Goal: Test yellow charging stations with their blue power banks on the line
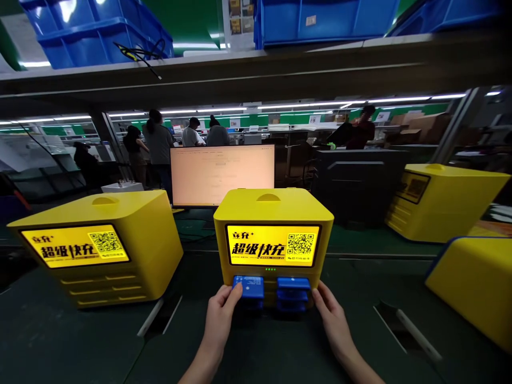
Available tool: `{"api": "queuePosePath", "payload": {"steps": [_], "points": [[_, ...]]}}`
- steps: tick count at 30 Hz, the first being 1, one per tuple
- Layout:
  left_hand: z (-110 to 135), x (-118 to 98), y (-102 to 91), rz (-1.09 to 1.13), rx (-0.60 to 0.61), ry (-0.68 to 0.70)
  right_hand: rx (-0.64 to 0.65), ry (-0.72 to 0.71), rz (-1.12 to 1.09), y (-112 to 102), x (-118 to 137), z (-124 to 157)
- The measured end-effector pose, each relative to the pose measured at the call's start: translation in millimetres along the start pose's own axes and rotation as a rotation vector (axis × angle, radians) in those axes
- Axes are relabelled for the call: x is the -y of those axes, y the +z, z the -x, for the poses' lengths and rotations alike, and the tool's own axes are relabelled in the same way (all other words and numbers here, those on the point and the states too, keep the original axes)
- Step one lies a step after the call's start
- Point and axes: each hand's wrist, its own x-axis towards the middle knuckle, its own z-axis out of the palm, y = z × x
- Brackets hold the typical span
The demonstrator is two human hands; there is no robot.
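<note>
A yellow power bank station (pixel 274 210) stands in front of me, its lit screen (pixel 273 245) showing black Chinese characters and a QR code. Blue power banks stick out of slots below the screen, in a left and a right column. My left hand (pixel 224 305) is at the lower left corner; its thumb presses on the top left power bank (pixel 253 288), and its other fingers are partly hidden. Against the lower right side of the station rests my right hand (pixel 330 306), gripping its edge beside the right column of power banks (pixel 293 295).
Another lit yellow station (pixel 148 240) stands at left. Two more, one behind (pixel 452 208) and one nearer (pixel 476 282), are at right. A monitor (pixel 224 173) is behind. Blue bins (pixel 326 21) sit on the overhead shelf (pixel 256 69). The dark bench has slots. Several people stand farther back.
</note>
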Motion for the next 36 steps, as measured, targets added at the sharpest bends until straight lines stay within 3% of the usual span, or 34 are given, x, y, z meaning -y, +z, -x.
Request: {"api": "queuePosePath", "payload": {"steps": [13, 18, 36], "points": [[0, 15, -13.7, -0.081, 0.119, -0.116, -0.012, -0.044, -0.031, 4, 9, 0], [0, 14, -13.8, -0.085, 0.155, -0.102, -0.023, -0.056, -0.039, 4, 12, 1], [1, 11, -14.2, -0.123, 0.140, -0.106, -0.047, -0.044, -0.027, 5, 17, 3]]}}
